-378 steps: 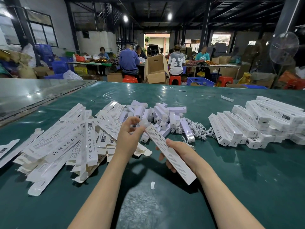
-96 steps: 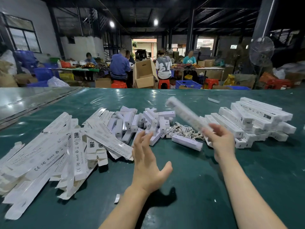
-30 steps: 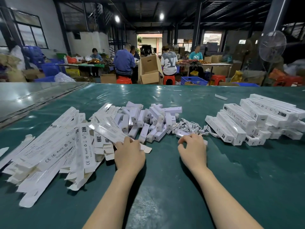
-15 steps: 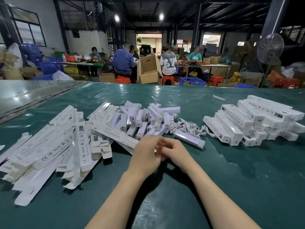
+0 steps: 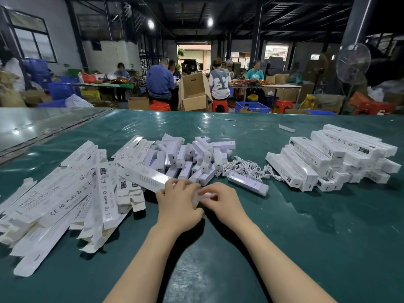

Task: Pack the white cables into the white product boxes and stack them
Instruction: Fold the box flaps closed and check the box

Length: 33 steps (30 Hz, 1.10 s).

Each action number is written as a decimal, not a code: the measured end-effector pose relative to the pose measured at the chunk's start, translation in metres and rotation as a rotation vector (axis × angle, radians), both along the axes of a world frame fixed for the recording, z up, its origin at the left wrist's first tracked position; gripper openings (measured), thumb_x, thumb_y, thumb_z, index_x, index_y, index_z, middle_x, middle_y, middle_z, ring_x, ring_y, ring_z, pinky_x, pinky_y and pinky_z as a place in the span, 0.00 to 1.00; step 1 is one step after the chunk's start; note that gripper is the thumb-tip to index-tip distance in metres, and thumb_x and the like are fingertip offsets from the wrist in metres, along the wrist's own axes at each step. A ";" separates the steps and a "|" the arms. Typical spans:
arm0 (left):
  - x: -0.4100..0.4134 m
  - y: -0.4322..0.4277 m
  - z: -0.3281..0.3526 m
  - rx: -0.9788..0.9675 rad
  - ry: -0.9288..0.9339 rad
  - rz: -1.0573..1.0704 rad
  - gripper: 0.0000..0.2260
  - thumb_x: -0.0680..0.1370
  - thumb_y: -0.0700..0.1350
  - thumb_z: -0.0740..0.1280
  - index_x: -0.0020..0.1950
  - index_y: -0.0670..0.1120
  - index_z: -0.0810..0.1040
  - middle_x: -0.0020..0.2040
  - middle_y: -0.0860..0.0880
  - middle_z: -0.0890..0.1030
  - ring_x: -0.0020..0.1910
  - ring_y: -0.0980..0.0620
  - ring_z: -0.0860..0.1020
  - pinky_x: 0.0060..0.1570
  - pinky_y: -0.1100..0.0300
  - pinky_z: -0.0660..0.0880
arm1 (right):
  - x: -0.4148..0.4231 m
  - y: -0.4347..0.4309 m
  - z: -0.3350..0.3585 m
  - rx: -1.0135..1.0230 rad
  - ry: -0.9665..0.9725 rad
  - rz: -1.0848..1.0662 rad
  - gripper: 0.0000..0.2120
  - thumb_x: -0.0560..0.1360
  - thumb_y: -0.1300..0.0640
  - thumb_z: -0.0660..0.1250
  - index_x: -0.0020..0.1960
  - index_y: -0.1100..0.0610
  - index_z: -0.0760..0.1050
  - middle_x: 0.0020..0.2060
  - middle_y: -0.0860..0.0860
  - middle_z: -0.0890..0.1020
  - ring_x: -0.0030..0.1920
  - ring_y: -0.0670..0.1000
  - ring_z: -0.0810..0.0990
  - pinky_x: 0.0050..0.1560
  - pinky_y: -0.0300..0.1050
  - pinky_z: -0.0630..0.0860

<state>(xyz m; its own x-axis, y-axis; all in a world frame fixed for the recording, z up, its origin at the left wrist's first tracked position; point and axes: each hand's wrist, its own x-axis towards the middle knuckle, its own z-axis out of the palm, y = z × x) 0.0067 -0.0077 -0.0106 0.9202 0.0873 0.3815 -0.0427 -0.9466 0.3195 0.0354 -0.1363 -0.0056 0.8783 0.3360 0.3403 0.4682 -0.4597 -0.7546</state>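
Two hands are met at frame centre; the fingers of the left hand and right hand are curled round one end of a flat white box. A tangle of white cables is seen on the green surface just above them, left of the stacked boxes.

Near half of green table bare: wide passage ahead and right of forearms. Left blocked by sprawling pile of flat box sleeves. Centre rear: heap of small white boxes touching cable tangle, with lone long box across its front. Right: packed box stack. Left hand and right hand, gripping product box end, fill centre front. Far table strip open.
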 end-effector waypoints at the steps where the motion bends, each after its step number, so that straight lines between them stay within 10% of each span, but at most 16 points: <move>1: 0.000 0.000 0.000 -0.003 -0.028 -0.017 0.28 0.67 0.50 0.65 0.67 0.61 0.65 0.69 0.57 0.63 0.66 0.53 0.53 0.55 0.56 0.52 | 0.000 -0.001 0.003 0.205 0.111 -0.027 0.06 0.71 0.70 0.66 0.44 0.63 0.81 0.36 0.49 0.80 0.34 0.45 0.77 0.37 0.28 0.71; 6: 0.000 0.000 0.007 0.017 -0.164 0.096 0.31 0.67 0.46 0.65 0.69 0.58 0.63 0.69 0.56 0.64 0.69 0.52 0.51 0.61 0.51 0.46 | 0.009 -0.023 0.015 1.184 0.645 0.137 0.14 0.72 0.74 0.56 0.35 0.59 0.73 0.27 0.53 0.81 0.26 0.48 0.80 0.28 0.37 0.78; 10: 0.000 0.001 0.008 0.013 -0.196 0.127 0.21 0.72 0.47 0.65 0.65 0.52 0.68 0.61 0.54 0.71 0.66 0.51 0.64 0.62 0.51 0.47 | 0.004 -0.030 0.017 1.469 0.730 0.482 0.18 0.49 0.67 0.76 0.37 0.57 0.81 0.35 0.55 0.83 0.32 0.52 0.83 0.31 0.41 0.80; 16: -0.007 -0.013 0.022 -0.110 -0.189 0.033 0.07 0.74 0.43 0.61 0.51 0.49 0.74 0.46 0.49 0.78 0.46 0.44 0.76 0.36 0.56 0.62 | 0.000 -0.019 0.019 0.956 0.721 0.745 0.41 0.49 0.54 0.82 0.60 0.52 0.72 0.51 0.50 0.80 0.49 0.52 0.79 0.44 0.47 0.76; 22: -0.012 -0.014 0.020 -0.130 -0.100 -0.166 0.22 0.71 0.46 0.65 0.65 0.56 0.69 0.51 0.52 0.80 0.50 0.47 0.77 0.42 0.58 0.69 | -0.001 -0.007 0.013 0.981 0.587 0.273 0.06 0.69 0.62 0.67 0.45 0.61 0.75 0.34 0.54 0.82 0.36 0.54 0.79 0.33 0.42 0.77; 27: -0.014 -0.009 0.023 -0.348 0.014 -0.292 0.20 0.70 0.57 0.66 0.62 0.56 0.72 0.51 0.56 0.80 0.51 0.51 0.77 0.51 0.56 0.73 | 0.008 -0.018 0.014 1.299 0.590 0.011 0.08 0.77 0.63 0.56 0.43 0.57 0.72 0.27 0.49 0.81 0.27 0.46 0.80 0.27 0.36 0.75; 30: -0.012 0.002 0.026 -0.621 -0.046 -0.278 0.09 0.71 0.48 0.72 0.49 0.56 0.78 0.48 0.58 0.80 0.48 0.53 0.79 0.53 0.53 0.76 | 0.012 -0.023 0.014 1.450 0.648 -0.053 0.06 0.76 0.61 0.58 0.42 0.55 0.71 0.25 0.47 0.80 0.25 0.44 0.78 0.23 0.34 0.72; 33: -0.012 0.002 0.025 -0.739 -0.069 -0.259 0.09 0.70 0.43 0.73 0.42 0.57 0.78 0.44 0.58 0.82 0.41 0.62 0.79 0.48 0.56 0.77 | 0.010 -0.020 0.014 1.232 0.705 0.002 0.05 0.75 0.56 0.60 0.42 0.52 0.74 0.26 0.45 0.79 0.25 0.43 0.75 0.24 0.34 0.67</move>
